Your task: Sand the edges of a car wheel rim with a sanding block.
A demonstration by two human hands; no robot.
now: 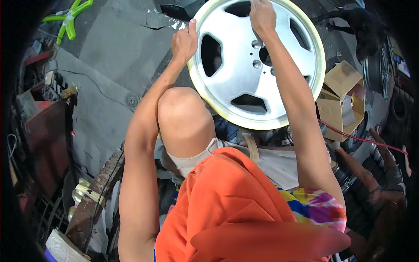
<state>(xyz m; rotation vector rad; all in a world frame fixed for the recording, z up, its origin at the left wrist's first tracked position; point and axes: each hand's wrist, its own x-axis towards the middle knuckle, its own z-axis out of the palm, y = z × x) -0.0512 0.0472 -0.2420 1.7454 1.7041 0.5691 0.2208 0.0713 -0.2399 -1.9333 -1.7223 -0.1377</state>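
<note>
A silver alloy wheel rim [212,88] with a pale yellowish outer lip stands tilted before me, close to my bare knee. At its left edge, my left hand [185,42] grips the lip with the thumb pointing up. My right hand [263,19] lies on the upper part of the wheel's face, above the centre hole. The fingertips of that hand run to the top of the picture, and whether something is under them is hidden. Several large openings and bolt holes show in the wheel's face.
An open cardboard box [334,114] and a red cord [353,136] are at right. Beyond them are a black dog [363,29] and another person's arm [358,168]. A lime-green, several-armed object [69,24] lies upper left. A rusty metal beam [88,203] runs lower left.
</note>
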